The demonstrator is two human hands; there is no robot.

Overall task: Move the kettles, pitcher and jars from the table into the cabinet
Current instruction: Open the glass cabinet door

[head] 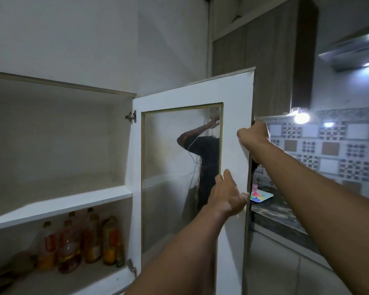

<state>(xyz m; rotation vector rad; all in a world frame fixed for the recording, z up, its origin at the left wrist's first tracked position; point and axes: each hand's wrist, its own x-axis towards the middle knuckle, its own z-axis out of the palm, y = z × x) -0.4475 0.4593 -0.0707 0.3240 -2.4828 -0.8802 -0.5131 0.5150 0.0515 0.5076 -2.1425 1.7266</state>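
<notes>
The white cabinet (58,201) stands open in front of me, its upper shelf (51,184) bare. Its glass-paned door (234,116) is swung out to the right. My right hand (254,133) grips the door's outer edge high up, fingers wrapped behind it. My left hand (228,194) holds the same edge lower down, thumb on the white frame. No kettle, pitcher, jar or table is in view.
Several bottles (81,241) of oil and sauce stand on the lower shelf. To the right runs a dark stone counter (273,211) with a small tray (262,195), patterned wall tiles (332,145), a lit range hood (354,52) and a tall wood cupboard (264,60).
</notes>
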